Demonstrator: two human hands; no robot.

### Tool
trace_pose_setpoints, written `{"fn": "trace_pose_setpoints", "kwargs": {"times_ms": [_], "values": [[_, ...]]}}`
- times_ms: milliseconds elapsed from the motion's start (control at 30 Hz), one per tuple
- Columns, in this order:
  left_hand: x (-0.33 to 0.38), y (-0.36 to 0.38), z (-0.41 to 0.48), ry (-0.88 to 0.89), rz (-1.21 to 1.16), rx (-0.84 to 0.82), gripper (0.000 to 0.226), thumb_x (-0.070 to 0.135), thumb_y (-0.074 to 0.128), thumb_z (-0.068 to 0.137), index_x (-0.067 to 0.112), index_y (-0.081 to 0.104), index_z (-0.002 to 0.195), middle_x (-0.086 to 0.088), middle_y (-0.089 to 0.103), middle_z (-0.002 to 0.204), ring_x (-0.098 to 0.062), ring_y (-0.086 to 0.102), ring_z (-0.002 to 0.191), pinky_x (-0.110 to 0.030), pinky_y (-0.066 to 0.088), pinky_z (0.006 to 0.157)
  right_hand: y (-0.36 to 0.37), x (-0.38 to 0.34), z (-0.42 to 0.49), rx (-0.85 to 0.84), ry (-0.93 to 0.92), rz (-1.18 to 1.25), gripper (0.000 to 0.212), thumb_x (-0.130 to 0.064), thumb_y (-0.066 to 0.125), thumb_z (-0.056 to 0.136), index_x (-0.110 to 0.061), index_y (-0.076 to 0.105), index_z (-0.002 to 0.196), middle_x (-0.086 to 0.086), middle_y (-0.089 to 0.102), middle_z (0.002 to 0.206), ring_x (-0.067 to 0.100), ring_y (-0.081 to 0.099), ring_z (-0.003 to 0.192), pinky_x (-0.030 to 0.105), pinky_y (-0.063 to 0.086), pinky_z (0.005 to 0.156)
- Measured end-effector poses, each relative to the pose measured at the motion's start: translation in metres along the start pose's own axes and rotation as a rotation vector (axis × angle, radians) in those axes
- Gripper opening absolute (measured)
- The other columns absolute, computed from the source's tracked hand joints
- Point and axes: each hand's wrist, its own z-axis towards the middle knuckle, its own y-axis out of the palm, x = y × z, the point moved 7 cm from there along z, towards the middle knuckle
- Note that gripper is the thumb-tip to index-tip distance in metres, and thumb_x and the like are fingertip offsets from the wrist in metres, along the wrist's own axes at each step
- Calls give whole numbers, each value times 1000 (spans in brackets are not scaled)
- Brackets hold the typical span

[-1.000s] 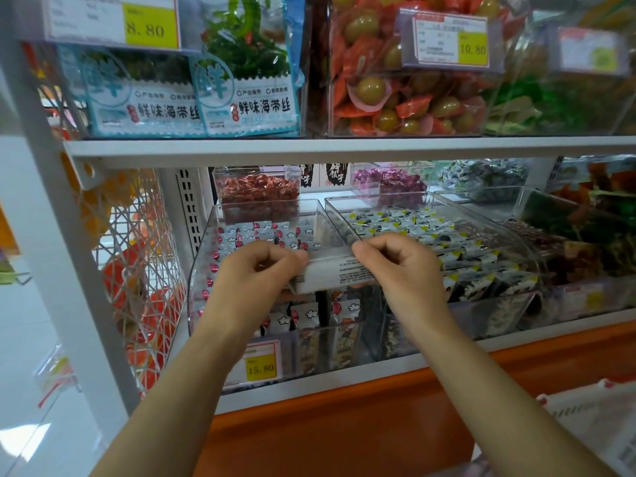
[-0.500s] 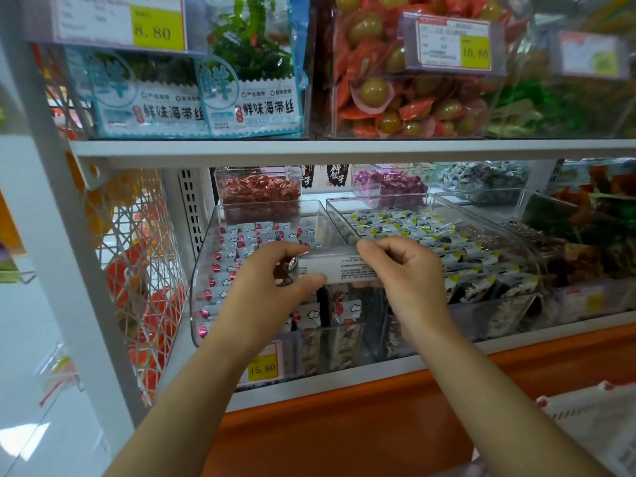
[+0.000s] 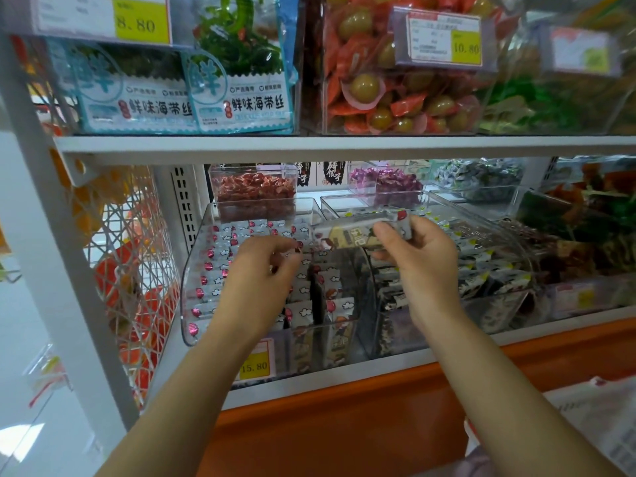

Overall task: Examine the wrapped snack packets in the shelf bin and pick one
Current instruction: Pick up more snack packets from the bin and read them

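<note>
Slim grey plastic-wrapped snack packet (image 3: 354, 235), likely light and slippery, is pinched at its right end by right hand (image 3: 426, 270); left hand (image 3: 261, 273) loosely curled, empty.

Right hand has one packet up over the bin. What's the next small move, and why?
Probably draw the packet back toward the body: the right hand alone pinches it above the bin, and the left hand is off it.

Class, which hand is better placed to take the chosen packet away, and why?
Right: the right hand pinches the packet by its end; the left hand does not grip it.
</note>
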Motion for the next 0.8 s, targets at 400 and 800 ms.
{"fn": "trace_pose_setpoints", "kwargs": {"times_ms": [400,800], "values": [[-9,59,10,97,533,-442,28,32,41,96,22,55,118,1,50,125,-22,35,120,-43,26,101,4,-1,7,27,-35,-210,4,-23,63,86,-22,62,90,7,66,84,23,66,78,45,54,75],[-14,52,7,28,275,-578,41,5,42,92,30,65,115,1,58,126,-23,50,110,-47,34,104,34,-20,14,-278,-293,-611,40,-25,64,87,-9,56,124,-4,53,107,1,42,96,9,27,72]]}}
